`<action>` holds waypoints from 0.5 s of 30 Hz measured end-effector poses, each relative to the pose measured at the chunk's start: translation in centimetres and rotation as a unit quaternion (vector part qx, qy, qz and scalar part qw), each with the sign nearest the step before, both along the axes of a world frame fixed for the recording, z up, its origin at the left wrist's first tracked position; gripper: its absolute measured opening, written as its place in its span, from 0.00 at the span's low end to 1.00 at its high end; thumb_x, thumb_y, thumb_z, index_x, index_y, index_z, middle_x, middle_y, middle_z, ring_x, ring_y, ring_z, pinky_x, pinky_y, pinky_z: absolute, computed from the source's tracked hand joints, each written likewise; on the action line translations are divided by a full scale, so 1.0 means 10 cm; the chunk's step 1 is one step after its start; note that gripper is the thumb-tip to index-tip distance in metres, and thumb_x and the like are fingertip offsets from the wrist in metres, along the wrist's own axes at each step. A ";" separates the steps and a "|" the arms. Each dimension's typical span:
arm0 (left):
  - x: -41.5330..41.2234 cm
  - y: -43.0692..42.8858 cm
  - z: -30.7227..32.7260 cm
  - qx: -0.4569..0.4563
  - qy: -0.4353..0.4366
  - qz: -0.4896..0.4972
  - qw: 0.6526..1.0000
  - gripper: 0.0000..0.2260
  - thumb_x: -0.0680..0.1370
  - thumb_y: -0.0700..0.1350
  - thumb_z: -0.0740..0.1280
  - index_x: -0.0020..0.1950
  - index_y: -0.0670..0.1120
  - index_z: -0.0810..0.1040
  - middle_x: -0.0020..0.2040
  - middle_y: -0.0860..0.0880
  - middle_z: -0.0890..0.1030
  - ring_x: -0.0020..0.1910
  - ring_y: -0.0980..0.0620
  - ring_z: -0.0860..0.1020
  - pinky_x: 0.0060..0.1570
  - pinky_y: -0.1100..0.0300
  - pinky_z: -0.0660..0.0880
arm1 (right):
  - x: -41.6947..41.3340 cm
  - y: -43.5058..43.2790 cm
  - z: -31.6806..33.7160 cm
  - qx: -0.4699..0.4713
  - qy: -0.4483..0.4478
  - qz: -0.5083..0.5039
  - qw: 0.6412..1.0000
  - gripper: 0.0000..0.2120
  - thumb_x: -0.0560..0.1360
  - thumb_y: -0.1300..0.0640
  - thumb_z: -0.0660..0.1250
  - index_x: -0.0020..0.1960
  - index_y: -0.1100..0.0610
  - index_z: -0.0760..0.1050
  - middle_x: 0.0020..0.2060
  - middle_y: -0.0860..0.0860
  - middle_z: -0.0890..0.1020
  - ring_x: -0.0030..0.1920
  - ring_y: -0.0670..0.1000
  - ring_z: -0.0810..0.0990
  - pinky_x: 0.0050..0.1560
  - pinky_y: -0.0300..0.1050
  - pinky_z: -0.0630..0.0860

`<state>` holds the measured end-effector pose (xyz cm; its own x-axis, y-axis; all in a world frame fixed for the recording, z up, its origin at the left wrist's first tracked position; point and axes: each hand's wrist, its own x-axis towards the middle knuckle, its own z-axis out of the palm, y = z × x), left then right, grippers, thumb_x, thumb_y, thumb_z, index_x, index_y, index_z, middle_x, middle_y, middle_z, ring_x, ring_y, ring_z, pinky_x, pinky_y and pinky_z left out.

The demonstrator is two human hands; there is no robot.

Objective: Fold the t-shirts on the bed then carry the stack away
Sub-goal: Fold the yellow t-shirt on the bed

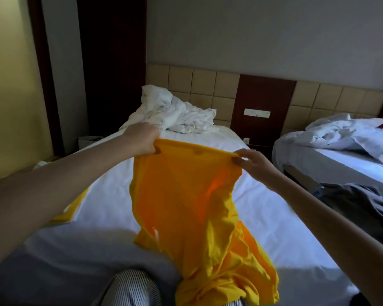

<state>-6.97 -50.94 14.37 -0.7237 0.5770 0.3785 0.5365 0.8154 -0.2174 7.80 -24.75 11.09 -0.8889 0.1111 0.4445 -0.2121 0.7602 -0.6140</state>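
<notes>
**Yellow tee held up, not yet laid flat**

Head view: left hand [142,138] has its fingers curled over one end of the top edge of the orange-yellow cotton t-shirt [186,206]. Right hand [252,164] pinches the other end. The shirt hangs between them over the white-sheeted bed [111,173], with its lower part bunched at the near edge. A second yellow garment [73,208] lies on the bed's left side.

My read: hold the edge taut, shake out the twist, and lay it flat mid-bed before folding. Risk is the bunched tail tucking under.
</notes>
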 end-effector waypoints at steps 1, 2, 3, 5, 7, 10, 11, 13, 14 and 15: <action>-0.02 -0.01 0.00 -0.017 0.019 0.009 1.000 0.15 0.75 0.50 0.65 0.30 0.48 0.66 0.31 0.51 0.68 0.32 0.52 0.68 0.33 0.60 0.65 | 0.02 0.00 0.04 -0.082 -0.040 0.069 0.993 0.15 0.75 0.53 0.67 0.51 0.67 0.76 0.47 0.53 0.75 0.45 0.47 0.73 0.50 0.43 0.69; -0.03 -0.02 0.00 -0.049 0.056 0.015 0.997 0.16 0.75 0.50 0.63 0.29 0.49 0.66 0.30 0.52 0.68 0.35 0.53 0.68 0.39 0.59 0.67 | 0.04 0.01 0.08 -0.125 -0.095 0.105 0.982 0.23 0.71 0.44 0.68 0.49 0.64 0.76 0.47 0.51 0.74 0.46 0.46 0.74 0.51 0.41 0.69; -0.05 -0.04 0.01 -0.088 0.101 0.022 0.991 0.16 0.75 0.52 0.62 0.28 0.50 0.66 0.30 0.53 0.68 0.38 0.53 0.68 0.47 0.57 0.66 | 0.06 0.02 0.09 -0.106 -0.153 0.096 0.978 0.29 0.66 0.35 0.68 0.48 0.61 0.76 0.45 0.50 0.75 0.46 0.46 0.74 0.51 0.39 0.69; -0.07 -0.05 -0.02 -0.127 0.135 0.037 0.982 0.16 0.74 0.55 0.61 0.29 0.51 0.67 0.32 0.54 0.69 0.43 0.52 0.66 0.57 0.53 0.62 | 0.05 0.06 0.06 0.095 -0.250 -0.005 0.964 0.29 0.64 0.30 0.65 0.42 0.56 0.75 0.40 0.50 0.76 0.43 0.47 0.75 0.46 0.41 0.71; -0.11 -0.02 -0.09 -0.097 0.120 0.020 0.988 0.11 0.73 0.57 0.63 0.35 0.52 0.71 0.41 0.52 0.73 0.51 0.50 0.67 0.57 0.51 0.61 | -0.01 0.17 0.01 0.344 -0.242 -0.158 0.894 0.20 0.71 0.37 0.66 0.39 0.54 0.73 0.38 0.51 0.76 0.40 0.50 0.76 0.38 0.43 0.71; -0.16 0.09 -0.21 0.031 0.075 -0.049 0.995 0.13 0.73 0.49 0.67 0.56 0.47 0.73 0.57 0.48 0.73 0.61 0.45 0.66 0.53 0.52 0.63 | -0.04 0.27 0.04 0.333 -0.160 -0.202 0.907 0.02 0.72 0.59 0.63 0.42 0.56 0.71 0.38 0.53 0.75 0.39 0.53 0.76 0.29 0.40 0.67; -0.19 0.12 -0.25 0.095 0.051 -0.075 0.991 0.15 0.74 0.43 0.67 0.59 0.45 0.72 0.60 0.46 0.71 0.62 0.43 0.65 0.52 0.53 0.64 | -0.04 0.32 0.06 0.282 -0.134 -0.186 0.932 0.03 0.71 0.65 0.62 0.43 0.58 0.70 0.37 0.53 0.74 0.38 0.54 0.74 0.28 0.39 0.66; -0.23 0.14 -0.30 0.227 -0.001 -0.112 0.967 0.17 0.73 0.34 0.65 0.61 0.43 0.70 0.62 0.41 0.66 0.59 0.42 0.66 0.47 0.57 0.65 | -0.01 0.40 0.13 0.144 -0.086 -0.159 0.973 0.10 0.71 0.72 0.59 0.47 0.59 0.68 0.34 0.52 0.70 0.35 0.53 0.71 0.25 0.36 0.65; -0.23 0.16 -0.31 0.273 -0.031 -0.113 0.955 0.19 0.73 0.31 0.64 0.62 0.43 0.68 0.62 0.40 0.65 0.55 0.43 0.68 0.45 0.57 0.66 | 0.01 0.39 0.17 0.065 -0.067 -0.143 0.985 0.12 0.72 0.74 0.57 0.49 0.59 0.67 0.34 0.51 0.69 0.34 0.50 0.70 0.24 0.33 0.65; -0.23 0.17 -0.32 0.306 -0.070 -0.108 0.943 0.20 0.73 0.30 0.62 0.63 0.44 0.66 0.60 0.39 0.66 0.51 0.44 0.69 0.41 0.57 0.67 | 0.02 0.38 0.20 -0.004 -0.052 -0.133 0.990 0.14 0.73 0.75 0.56 0.52 0.58 0.66 0.35 0.51 0.69 0.34 0.48 0.69 0.25 0.31 0.66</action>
